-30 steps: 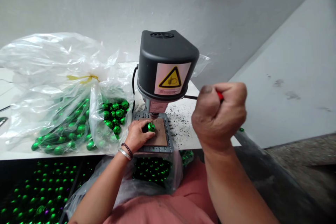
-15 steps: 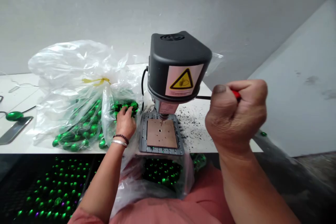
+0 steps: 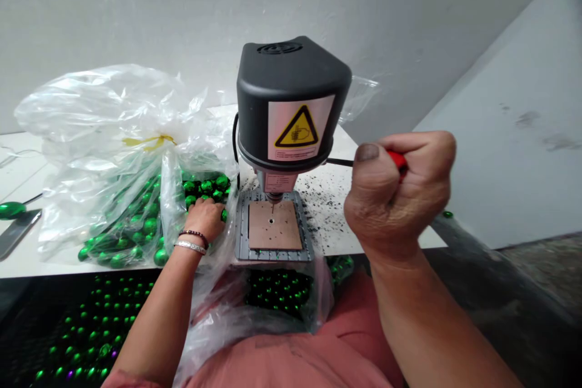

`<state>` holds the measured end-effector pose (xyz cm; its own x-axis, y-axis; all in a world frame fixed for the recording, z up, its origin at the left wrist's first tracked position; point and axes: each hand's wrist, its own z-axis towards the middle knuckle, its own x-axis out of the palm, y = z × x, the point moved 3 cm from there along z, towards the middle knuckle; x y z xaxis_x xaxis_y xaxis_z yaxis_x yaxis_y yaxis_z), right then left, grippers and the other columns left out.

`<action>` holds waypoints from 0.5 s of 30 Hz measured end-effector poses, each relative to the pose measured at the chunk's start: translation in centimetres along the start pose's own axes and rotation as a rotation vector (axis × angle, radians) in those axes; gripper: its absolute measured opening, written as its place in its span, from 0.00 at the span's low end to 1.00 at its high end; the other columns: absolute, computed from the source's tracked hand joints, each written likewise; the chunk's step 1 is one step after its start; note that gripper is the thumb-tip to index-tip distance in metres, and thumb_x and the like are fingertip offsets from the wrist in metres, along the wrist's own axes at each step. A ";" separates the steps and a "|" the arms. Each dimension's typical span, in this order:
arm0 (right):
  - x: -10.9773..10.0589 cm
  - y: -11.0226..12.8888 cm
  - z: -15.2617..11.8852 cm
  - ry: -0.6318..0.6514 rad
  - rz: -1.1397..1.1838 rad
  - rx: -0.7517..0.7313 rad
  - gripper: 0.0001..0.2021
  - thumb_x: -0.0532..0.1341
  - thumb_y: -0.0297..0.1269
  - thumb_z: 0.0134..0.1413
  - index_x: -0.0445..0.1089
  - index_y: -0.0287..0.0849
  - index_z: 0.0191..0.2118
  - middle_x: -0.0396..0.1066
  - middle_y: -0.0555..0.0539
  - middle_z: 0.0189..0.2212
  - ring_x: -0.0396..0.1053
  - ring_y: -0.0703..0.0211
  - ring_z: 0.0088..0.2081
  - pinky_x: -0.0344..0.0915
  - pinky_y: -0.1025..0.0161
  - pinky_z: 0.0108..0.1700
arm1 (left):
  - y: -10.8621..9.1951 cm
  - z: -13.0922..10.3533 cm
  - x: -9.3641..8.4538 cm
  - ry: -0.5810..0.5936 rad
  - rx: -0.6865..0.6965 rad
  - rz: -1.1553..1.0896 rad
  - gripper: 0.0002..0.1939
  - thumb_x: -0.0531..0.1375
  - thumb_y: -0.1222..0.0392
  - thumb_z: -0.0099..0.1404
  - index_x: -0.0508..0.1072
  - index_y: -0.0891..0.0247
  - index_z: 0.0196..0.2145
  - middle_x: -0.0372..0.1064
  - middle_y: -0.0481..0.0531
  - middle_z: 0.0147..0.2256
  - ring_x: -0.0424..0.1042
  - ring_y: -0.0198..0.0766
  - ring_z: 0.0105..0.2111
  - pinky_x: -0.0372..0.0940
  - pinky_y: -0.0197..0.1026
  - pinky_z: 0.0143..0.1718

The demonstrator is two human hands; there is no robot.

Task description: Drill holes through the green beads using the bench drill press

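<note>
My right hand (image 3: 400, 191) is closed round the red-ended lever handle (image 3: 396, 163) of a small black bench drill press (image 3: 291, 100). Under its thin bit lies a square brown board (image 3: 275, 230) with a small hole, on the grey slotted base (image 3: 240, 242). To the left of the base, my left hand (image 3: 205, 218) is curled at the mouth of a clear plastic bag (image 3: 86, 103) of shiny green balls (image 3: 150, 225). One green ball (image 3: 224, 215) shows at its fingers, which are partly hidden behind the back of the hand.
Dark shavings (image 3: 327, 212) litter the white table (image 3: 341, 245) right of the base. A phone (image 3: 18, 233) and a green computer mouse-like oval (image 3: 11, 210) on a cord lie far left. More green balls (image 3: 279, 291) sit below the table edge, in clear plastic.
My left hand has drawn back slightly from the pile, its fingers now curled with a green ball at them. My right hand stays on the lever. The whole view has shifted a little.
</note>
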<state>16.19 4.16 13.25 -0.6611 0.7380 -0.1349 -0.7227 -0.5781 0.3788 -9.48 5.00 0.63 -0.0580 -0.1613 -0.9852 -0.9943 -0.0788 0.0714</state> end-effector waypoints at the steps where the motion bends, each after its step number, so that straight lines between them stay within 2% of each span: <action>1: 0.0 0.0 0.0 0.000 0.007 -0.005 0.06 0.53 0.38 0.55 0.59 0.42 0.29 0.56 0.54 0.21 0.54 0.71 0.22 0.55 0.68 0.24 | 0.2 0.1 -0.1 -0.050 -0.001 -0.065 0.17 0.56 0.61 0.54 0.75 0.61 0.42 0.69 0.61 0.39 0.67 0.53 0.44 0.63 0.50 0.44; 4: 0.1 -0.1 -0.2 0.026 0.025 0.012 0.06 0.52 0.38 0.55 0.58 0.43 0.30 0.57 0.54 0.21 0.55 0.71 0.21 0.56 0.68 0.25 | 1.0 -0.3 -0.8 -0.277 -0.092 -0.419 0.21 0.58 0.56 0.55 0.72 0.64 0.46 0.69 0.60 0.41 0.68 0.47 0.43 0.63 0.45 0.45; 5: 0.1 -0.1 -0.2 0.036 0.029 0.028 0.06 0.52 0.39 0.55 0.58 0.43 0.30 0.57 0.54 0.21 0.55 0.71 0.21 0.56 0.68 0.25 | 1.0 -0.7 -0.9 -0.308 -0.119 -0.592 0.23 0.58 0.52 0.56 0.70 0.65 0.48 0.70 0.59 0.40 0.69 0.45 0.41 0.64 0.44 0.43; 7: 0.1 -0.1 -0.2 0.043 0.036 0.047 0.07 0.52 0.39 0.55 0.58 0.43 0.29 0.56 0.54 0.21 0.55 0.71 0.21 0.57 0.68 0.25 | 0.3 -1.4 -0.9 -0.228 -0.108 -0.989 0.27 0.58 0.47 0.56 0.68 0.66 0.50 0.71 0.55 0.33 0.71 0.42 0.35 0.65 0.42 0.36; 10: 0.0 0.1 -0.2 0.030 0.038 0.033 0.07 0.53 0.39 0.55 0.58 0.42 0.29 0.57 0.54 0.22 0.55 0.71 0.22 0.57 0.68 0.26 | -2.1 -2.4 -0.6 0.003 -0.013 -1.478 0.30 0.58 0.46 0.56 0.66 0.68 0.51 0.70 0.53 0.30 0.71 0.38 0.30 0.62 0.37 0.28; 12: -0.1 0.2 -0.2 0.023 0.045 0.016 0.07 0.53 0.39 0.55 0.58 0.42 0.29 0.57 0.55 0.22 0.55 0.72 0.22 0.57 0.69 0.26 | -3.6 -2.7 -0.3 0.081 0.008 -1.596 0.29 0.60 0.48 0.55 0.65 0.67 0.51 0.71 0.55 0.34 0.72 0.39 0.32 0.62 0.36 0.28; 13: -0.1 0.2 -0.2 0.027 0.051 0.013 0.07 0.53 0.39 0.55 0.58 0.42 0.29 0.57 0.55 0.22 0.55 0.72 0.22 0.57 0.69 0.26 | -4.1 -2.7 -0.2 0.085 0.010 -1.582 0.28 0.60 0.49 0.55 0.65 0.67 0.50 0.71 0.56 0.36 0.72 0.39 0.34 0.63 0.37 0.29; 15: -0.2 0.2 -0.2 0.041 0.065 0.013 0.07 0.52 0.39 0.56 0.58 0.42 0.29 0.57 0.55 0.22 0.56 0.73 0.22 0.57 0.70 0.26 | -4.7 -2.4 0.0 0.010 0.003 -1.394 0.27 0.61 0.51 0.53 0.66 0.66 0.49 0.70 0.55 0.39 0.72 0.40 0.37 0.65 0.39 0.33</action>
<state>16.12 3.80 13.16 -0.7146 0.6840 -0.1467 -0.6753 -0.6196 0.4001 -4.60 3.00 0.63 0.9694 0.0406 -0.2422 -0.2316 -0.1765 -0.9567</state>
